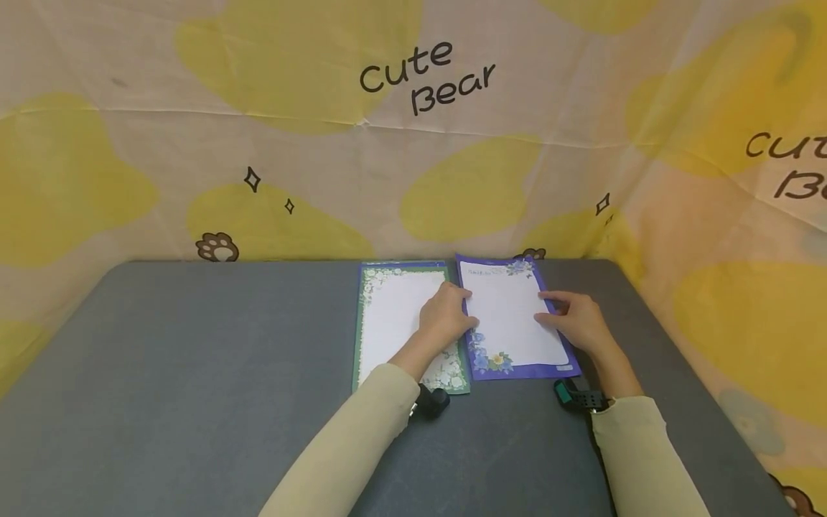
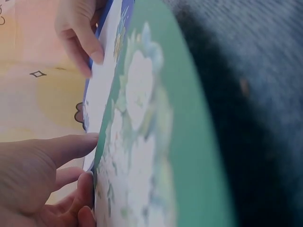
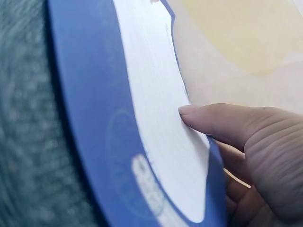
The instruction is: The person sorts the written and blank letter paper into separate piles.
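A sheet of writing paper (image 1: 510, 316) with a blue-purple border and blue flowers lies slightly tilted at the table's far side. My left hand (image 1: 444, 312) holds its left edge, thumb and forefinger tips over the margin. At the right edge, my right hand (image 1: 577, 319) pinches it; the right wrist view shows the right thumb (image 3: 213, 120) on the white face and the other fingers behind the edge. Left of it lies a green-bordered sheet (image 1: 394, 316) with white flowers, partly covered by my left hand and forearm. In the left wrist view, the green border (image 2: 165, 71) fills the foreground.
Behind the green sheet's top, a strip of blue paper (image 1: 403, 264) shows. Both sheets rest on a dark grey table (image 1: 194, 388). A yellow and cream cloth (image 1: 310, 179) printed with words and paw marks hangs behind the table and along its right side.
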`<state>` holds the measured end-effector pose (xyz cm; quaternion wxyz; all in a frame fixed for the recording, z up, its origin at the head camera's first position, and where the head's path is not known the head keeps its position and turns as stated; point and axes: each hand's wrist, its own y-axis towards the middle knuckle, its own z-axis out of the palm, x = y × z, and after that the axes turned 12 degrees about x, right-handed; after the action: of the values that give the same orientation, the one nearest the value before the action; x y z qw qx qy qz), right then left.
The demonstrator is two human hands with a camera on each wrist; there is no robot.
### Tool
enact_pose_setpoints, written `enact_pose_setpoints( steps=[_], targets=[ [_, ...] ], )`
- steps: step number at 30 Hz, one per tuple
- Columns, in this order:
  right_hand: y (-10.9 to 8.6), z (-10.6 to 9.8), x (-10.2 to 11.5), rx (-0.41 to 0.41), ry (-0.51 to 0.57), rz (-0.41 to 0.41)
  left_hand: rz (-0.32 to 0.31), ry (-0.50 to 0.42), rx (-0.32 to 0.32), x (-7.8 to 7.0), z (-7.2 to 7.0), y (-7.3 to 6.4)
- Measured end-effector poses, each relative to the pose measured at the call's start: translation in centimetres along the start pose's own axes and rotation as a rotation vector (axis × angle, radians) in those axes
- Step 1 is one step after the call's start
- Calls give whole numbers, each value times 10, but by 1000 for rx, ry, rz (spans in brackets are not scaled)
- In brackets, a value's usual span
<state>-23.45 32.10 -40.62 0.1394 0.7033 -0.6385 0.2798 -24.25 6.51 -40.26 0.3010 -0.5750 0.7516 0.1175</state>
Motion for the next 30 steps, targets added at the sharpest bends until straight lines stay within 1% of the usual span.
enact_pose_setpoints(
  steps=[5,9,12,16,18,21,25,30],
  targets=[
    [0,0,2,8,-47,-15,7,7,10,4,-1,1],
    [-2,-1,6,20,-97,-53,50,-5,12,7,-5,-2],
    [-4,-3,10,36,-135,-69,99,-7,-3,10,-14,-8],
    [-4,-6,16,51,-183,-81,154,-54,2,19,-32,-21],
    [-4,-7,19,45,-201,-94,160,-87,6,27,-41,-28],
    [-4,-6,29,24,-188,-129,139,-127,-3,43,-54,-39],
    [-5,0,47,12,-129,-192,127,-148,-32,69,-70,-52],
    [-5,19,74,27,-23,-297,153,-130,-57,101,-84,-70]
  ],
)
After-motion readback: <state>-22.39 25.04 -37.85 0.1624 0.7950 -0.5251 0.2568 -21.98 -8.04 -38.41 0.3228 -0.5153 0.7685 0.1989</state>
